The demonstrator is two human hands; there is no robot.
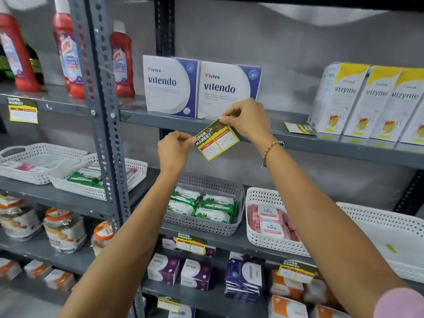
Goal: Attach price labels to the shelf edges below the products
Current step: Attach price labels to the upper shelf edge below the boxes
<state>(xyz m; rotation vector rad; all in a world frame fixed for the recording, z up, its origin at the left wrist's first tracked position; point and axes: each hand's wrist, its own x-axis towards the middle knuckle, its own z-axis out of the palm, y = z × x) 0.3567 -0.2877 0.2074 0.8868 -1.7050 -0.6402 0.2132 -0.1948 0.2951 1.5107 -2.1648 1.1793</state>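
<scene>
A yellow-and-green price label (216, 141) with handwritten numbers is held tilted against the grey shelf edge (321, 148), just below two white-and-purple Vitendo boxes (202, 87). My left hand (175, 149) pinches the label's lower left corner. My right hand (246, 119) pinches its upper right corner at the shelf lip. Another loose label (299, 128) lies flat on the same shelf, beside the yellow-and-white Vizyme boxes (369, 99).
Red bottles (121, 61) stand on the left shelf, where a label (23, 110) hangs. Below are a grey basket (206, 223) of green packs, white baskets (270, 242), and labels (190, 244) on lower shelf edges. A perforated upright post (103, 111) divides the racks.
</scene>
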